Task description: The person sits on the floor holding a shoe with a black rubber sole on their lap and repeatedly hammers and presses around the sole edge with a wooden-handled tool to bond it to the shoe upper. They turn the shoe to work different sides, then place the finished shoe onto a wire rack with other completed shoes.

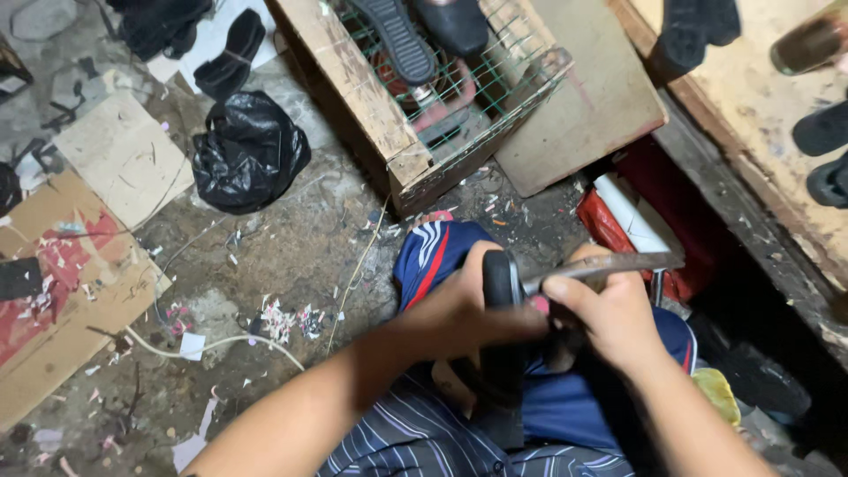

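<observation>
From the head view, the left hand (464, 309) has its grip closed around a black shoe sole (500, 336) held upright over the lap, while the right hand (609, 314) grips a metal blade (609, 265) laid against the sole's top edge, above the littered floor (291, 256).

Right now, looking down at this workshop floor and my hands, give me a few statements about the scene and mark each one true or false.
1. The left hand grips a black shoe sole standing on edge. True.
2. The right hand holds a metal blade against the sole. True.
3. The black plastic bag sits inside the wooden crate. False: it lies on the floor, left of the crate.
4. The crate's wire mesh is red. False: it is green.
5. Flattened cardboard lies on the floor at the left. True.
</observation>
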